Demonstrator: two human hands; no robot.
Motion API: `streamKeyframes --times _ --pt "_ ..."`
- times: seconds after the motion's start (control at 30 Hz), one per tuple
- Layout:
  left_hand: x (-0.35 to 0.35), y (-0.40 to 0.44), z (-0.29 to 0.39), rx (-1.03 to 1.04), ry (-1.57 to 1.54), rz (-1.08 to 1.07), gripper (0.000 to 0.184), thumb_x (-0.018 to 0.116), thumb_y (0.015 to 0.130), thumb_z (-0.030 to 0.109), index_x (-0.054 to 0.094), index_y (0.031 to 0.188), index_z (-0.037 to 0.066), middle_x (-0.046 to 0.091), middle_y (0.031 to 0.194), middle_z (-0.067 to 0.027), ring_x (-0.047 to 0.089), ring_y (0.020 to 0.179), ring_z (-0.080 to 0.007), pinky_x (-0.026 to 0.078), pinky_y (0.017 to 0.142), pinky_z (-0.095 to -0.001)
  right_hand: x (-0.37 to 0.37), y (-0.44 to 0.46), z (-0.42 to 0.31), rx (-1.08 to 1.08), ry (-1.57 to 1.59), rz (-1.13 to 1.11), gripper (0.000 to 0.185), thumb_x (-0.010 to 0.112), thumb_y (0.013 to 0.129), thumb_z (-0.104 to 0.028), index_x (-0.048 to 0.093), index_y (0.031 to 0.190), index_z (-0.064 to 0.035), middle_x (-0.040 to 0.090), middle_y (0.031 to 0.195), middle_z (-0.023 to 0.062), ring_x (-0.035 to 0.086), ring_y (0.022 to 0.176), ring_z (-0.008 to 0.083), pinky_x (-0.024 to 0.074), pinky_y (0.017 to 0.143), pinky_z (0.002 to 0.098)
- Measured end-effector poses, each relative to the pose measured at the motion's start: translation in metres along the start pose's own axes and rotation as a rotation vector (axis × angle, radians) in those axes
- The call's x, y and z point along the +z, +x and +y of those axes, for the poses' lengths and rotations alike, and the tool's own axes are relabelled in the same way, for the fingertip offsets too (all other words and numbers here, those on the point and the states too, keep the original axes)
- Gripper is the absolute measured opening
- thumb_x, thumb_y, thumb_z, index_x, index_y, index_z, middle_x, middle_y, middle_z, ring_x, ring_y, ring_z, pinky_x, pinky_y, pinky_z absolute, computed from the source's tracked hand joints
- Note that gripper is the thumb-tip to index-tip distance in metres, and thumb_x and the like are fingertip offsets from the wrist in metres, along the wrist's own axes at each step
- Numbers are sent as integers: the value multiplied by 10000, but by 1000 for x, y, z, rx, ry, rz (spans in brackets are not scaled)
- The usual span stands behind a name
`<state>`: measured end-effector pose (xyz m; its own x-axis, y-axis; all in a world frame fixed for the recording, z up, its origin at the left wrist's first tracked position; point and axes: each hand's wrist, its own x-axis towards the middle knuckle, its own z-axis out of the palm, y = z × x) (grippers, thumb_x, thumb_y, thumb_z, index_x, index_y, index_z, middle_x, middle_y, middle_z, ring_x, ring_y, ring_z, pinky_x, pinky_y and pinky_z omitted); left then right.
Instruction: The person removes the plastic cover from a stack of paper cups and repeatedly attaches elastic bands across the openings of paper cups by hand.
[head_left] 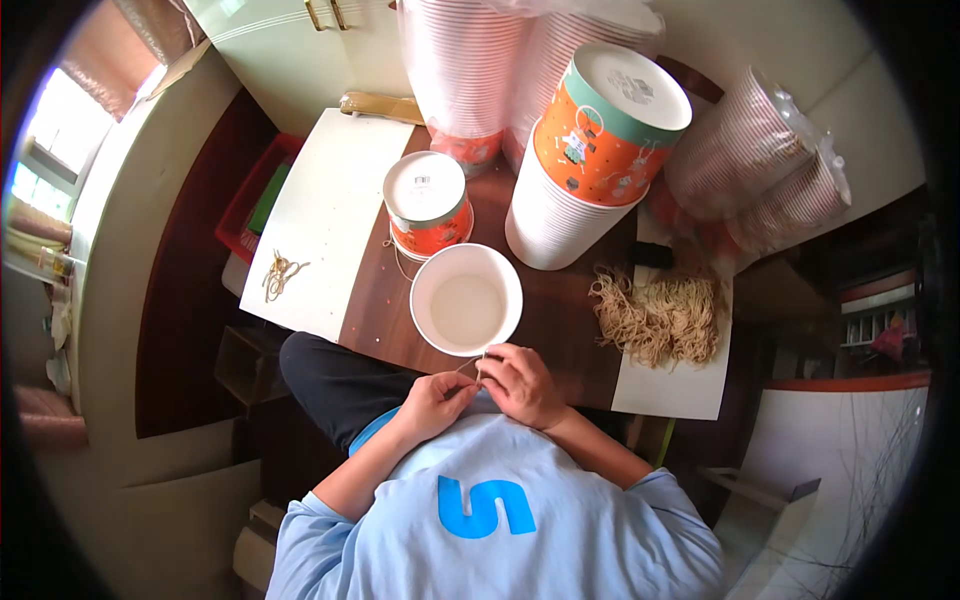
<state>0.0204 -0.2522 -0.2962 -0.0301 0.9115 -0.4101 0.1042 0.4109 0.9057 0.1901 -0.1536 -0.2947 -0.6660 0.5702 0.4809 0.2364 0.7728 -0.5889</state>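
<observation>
Both hands meet at the near rim of a white paper bucket point(466, 300), which stands with its open mouth toward me. My left hand point(440, 400) is closed in a pinch on a thin string point(466, 364). Beside it, my right hand point(522, 385) has its fingers bent and pressed together on the same string, close to the bucket's rim. Just behind the open bucket is an upside-down orange printed bucket point(428, 205), with a loop of string hanging at its left side. How the string runs between my fingers is too small to make out.
A tall stack of nested buckets point(575, 225) stands behind to the right. Plastic-wrapped stacks point(465, 70) fill the back. A heap of tan strings point(660, 318) lies on a white board at right. A few loose strings point(282, 274) lie on the left board point(330, 190).
</observation>
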Motion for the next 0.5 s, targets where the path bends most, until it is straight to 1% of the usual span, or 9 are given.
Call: streamKeyframes --times 0.03,0.07,0.1,0.13,0.2,0.27,0.3,0.43,0.5 --pt "2 0 3 35 10 0 161 610 923 121 653 960 -29 644 777 -12 554 710 -50 468 633 -211 4 -2 4 -21 33 -12 315 714 714 -55 605 1004 -110 605 973 72 609 845 269 499 727 382" --pt "2 -1 11 138 107 39 148 618 910 110 658 950 -26 652 778 -28 555 699 -52 472 632 -219 7 -1 7 -43 67 -23 292 715 713 -53 613 980 -109 607 981 73 612 854 266 503 738 376" --pt "1 -3 20 121 111 24 147 622 905 111 660 948 -25 658 784 -37 560 700 -53 475 635 -219 10 -1 9 -69 102 -35 269 715 712 -50 620 956 -109 609 988 73 614 863 264 508 749 369" --pt "-2 -5 29 105 115 12 147 626 900 112 662 945 -24 664 790 -45 565 701 -53 478 638 -219 9 -1 8 -46 112 -25 199 709 718 -35 632 889 -102 621 982 71 636 839 255 532 730 348" --pt "-7 -10 42 54 73 -46 147 641 885 123 676 940 -9 686 822 -57 599 737 -64 492 673 -227 7 -4 10 36 137 -44 180 700 730 -26 630 882 -93 631 966 74 649 799 258 544 688 347" --pt "-11 -18 61 82 34 -146 147 642 885 123 678 948 -4 693 839 -57 614 763 -74 498 693 -234 5 -6 14 110 163 -56 137 688 759 -26 626 872 -75 655 913 93 666 745 267 556 634 353" --pt "-13 -21 68 95 13 -197 146 642 885 123 680 952 -2 697 847 -58 622 776 -78 501 703 -238 3 -8 15 124 194 -75 134 687 763 -26 627 874 -73 658 900 99 667 748 269 557 637 354" --pt "-20 -20 74 97 76 -193 160 634 897 138 683 964 2 703 866 -61 633 785 -94 512 726 -258 -14 -10 24 138 262 -168 126 674 775 -18 629 886 -58 664 846 124 666 757 290 552 658 355" --pt "-37 -19 80 169 210 -257 171 641 894 153 686 964 3 695 848 -91 637 760 -119 515 704 -268 -28 -8 34 127 254 -224 129 666 775 -10 628 890 -54 664 848 127 665 762 298 549 664 353"
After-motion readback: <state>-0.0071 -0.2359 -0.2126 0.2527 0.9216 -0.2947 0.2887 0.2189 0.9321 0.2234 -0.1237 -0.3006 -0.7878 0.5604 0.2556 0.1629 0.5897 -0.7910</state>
